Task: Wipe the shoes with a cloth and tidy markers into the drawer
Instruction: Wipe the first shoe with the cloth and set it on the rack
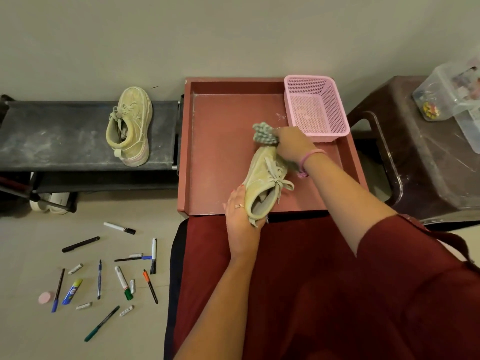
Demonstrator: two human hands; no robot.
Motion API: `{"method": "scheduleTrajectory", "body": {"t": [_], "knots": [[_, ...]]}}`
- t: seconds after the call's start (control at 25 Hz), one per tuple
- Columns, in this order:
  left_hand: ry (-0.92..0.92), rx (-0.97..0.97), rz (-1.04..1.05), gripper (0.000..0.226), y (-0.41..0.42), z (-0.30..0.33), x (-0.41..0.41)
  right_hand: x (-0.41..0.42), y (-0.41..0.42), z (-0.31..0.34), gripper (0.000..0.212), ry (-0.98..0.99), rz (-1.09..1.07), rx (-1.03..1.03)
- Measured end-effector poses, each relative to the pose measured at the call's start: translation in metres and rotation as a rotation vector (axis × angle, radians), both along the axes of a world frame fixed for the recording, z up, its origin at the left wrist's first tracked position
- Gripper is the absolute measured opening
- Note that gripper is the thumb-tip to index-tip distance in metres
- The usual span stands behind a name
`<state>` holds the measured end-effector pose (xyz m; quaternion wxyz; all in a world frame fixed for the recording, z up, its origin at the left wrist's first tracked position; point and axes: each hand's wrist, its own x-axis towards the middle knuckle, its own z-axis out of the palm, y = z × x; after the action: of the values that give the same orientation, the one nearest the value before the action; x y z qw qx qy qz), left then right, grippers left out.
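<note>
Both arms are bare below a dark red garment's short sleeve (405,245) at 4 o'clock — a pink band (310,155) circles the right wrist, and a ring (239,206) sits on the left hand (240,219).

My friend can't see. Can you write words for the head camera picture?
A person's left hand holds a beige shoe over a red drawer while the right hand wipes its toe with a grey cloth. Markers lie scattered on the floor.
</note>
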<state>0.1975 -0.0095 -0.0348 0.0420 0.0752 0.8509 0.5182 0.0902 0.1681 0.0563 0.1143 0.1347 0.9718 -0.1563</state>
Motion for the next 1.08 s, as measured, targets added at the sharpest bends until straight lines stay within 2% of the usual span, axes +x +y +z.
{"method": "scheduleTrajectory", "body": {"t": [0.12, 0.2, 0.24, 0.36, 0.48, 0.64, 0.84, 0.88, 1.0, 1.08], "knots": [[-0.069, -0.004, 0.006, 0.076, -0.001, -0.003, -0.001, 0.005, -0.036, -0.017, 0.029, -0.129, 0.329, 0.146], [-0.053, -0.023, -0.009, 0.078, -0.002, -0.001, 0.003, 0.012, -0.041, -0.024, 0.032, -0.148, 0.480, 0.223], [-0.036, -0.044, -0.019, 0.080, -0.001, 0.000, 0.005, 0.013, -0.035, -0.022, 0.038, -0.155, 0.521, 0.216], [-0.030, -0.067, -0.019, 0.080, 0.000, 0.002, 0.008, 0.021, -0.010, -0.008, 0.062, -0.193, 0.646, 0.024], [-0.023, -0.110, -0.011, 0.080, 0.002, 0.004, 0.010, 0.035, 0.008, 0.003, 0.069, -0.191, 0.789, -0.065], [-0.026, -0.130, -0.045, 0.076, 0.005, 0.006, 0.011, 0.031, 0.034, 0.011, 0.061, -0.125, 0.788, -0.122], [-0.008, -0.191, -0.027, 0.080, 0.008, 0.004, 0.011, 0.008, 0.026, 0.021, 0.048, 0.124, 0.580, 0.033], [-0.020, -0.193, -0.021, 0.080, 0.008, 0.005, 0.011, 0.010, 0.016, 0.018, 0.049, 0.135, 0.621, 0.036], [-0.092, -0.185, -0.001, 0.072, 0.009, 0.005, 0.011, 0.036, -0.015, -0.005, 0.051, -0.040, 0.866, 0.125], [-0.096, -0.219, -0.002, 0.070, 0.009, 0.006, 0.011, 0.050, -0.012, -0.009, 0.050, -0.042, 0.943, 0.135]]}}
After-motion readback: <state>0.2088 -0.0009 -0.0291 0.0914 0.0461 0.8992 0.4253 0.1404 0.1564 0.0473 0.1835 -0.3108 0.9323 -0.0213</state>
